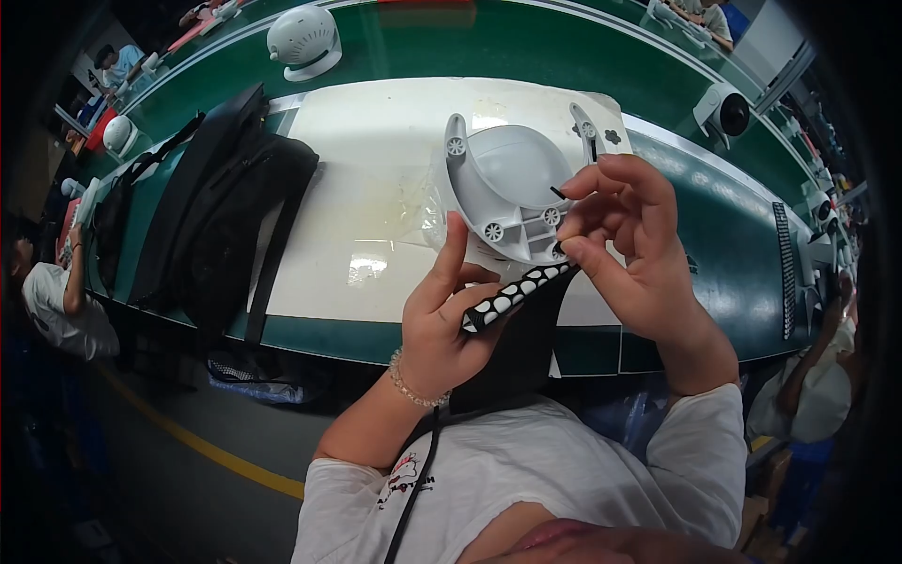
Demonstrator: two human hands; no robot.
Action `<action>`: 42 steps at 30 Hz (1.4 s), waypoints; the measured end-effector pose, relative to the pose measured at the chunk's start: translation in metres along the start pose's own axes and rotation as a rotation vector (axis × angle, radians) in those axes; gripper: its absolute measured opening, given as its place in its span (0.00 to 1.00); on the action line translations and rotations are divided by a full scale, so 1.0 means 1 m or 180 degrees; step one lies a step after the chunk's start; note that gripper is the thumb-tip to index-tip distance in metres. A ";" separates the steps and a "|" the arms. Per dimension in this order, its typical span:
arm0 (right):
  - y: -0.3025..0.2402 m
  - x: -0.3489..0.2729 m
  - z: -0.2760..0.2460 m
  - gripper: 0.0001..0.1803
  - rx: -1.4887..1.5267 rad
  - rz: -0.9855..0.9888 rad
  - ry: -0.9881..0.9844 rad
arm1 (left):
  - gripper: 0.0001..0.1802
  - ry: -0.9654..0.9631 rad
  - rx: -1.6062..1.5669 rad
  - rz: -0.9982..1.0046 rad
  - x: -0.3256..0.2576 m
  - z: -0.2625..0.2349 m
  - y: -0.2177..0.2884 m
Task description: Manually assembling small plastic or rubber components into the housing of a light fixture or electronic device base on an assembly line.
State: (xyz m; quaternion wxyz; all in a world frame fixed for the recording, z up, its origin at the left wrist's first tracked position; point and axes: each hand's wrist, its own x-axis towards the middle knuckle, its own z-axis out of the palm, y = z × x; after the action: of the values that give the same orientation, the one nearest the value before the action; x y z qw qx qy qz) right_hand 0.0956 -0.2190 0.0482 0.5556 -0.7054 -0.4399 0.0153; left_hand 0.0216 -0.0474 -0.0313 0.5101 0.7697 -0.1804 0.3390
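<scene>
My left hand [449,320] grips a grey plastic shell [507,183] with a domed middle and round screw posts, held up over the white mat [366,188]. The same hand also clamps a black strip with white oval pads [515,296] under the shell. My right hand [625,235] is at the shell's right edge, thumb and forefinger pinched on a tiny black piece [558,193]. A bead bracelet [413,385] circles my left wrist.
A black bag [221,207] lies at the mat's left end on the green bench [714,235]. White dome-shaped devices [303,39] [722,111] stand farther back. Another black strip [785,268] lies at right. Other people sit at left [52,291] and right [817,376].
</scene>
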 end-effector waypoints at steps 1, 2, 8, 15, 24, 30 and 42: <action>0.001 0.000 0.000 0.35 0.0092 -0.0002 0.0025 | 0.15 -0.0002 0.0047 -0.0006 0.000 0.000 0.000; 0.002 -0.001 0.000 0.35 0.0094 -0.0001 0.0030 | 0.15 -0.0008 0.0047 -0.0006 0.000 0.001 0.000; 0.000 -0.002 0.001 0.36 0.0447 0.0112 0.0101 | 0.14 -0.0010 0.0080 -0.0059 -0.001 0.001 -0.001; 0.000 -0.009 0.004 0.30 -0.1247 -0.0975 0.0059 | 0.14 -0.0012 0.0142 -0.0016 0.000 0.001 -0.001; -0.001 0.009 -0.008 0.38 -0.1073 -0.0925 0.0211 | 0.13 0.0027 0.0096 -0.0060 0.000 0.002 0.001; -0.006 0.026 -0.007 0.29 -0.0183 0.0608 -0.0198 | 0.12 -0.0004 0.0193 -0.0098 -0.002 0.000 -0.001; 0.002 0.017 -0.005 0.27 -0.0806 0.0141 0.0088 | 0.13 -0.0030 0.0182 -0.0124 -0.001 0.000 -0.002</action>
State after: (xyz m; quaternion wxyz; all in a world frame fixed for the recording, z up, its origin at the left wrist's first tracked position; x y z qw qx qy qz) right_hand 0.1097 -0.2116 0.0567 0.4676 -0.7795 -0.4150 -0.0378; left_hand 0.0217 -0.0465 -0.0333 0.4936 0.7888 -0.1580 0.3304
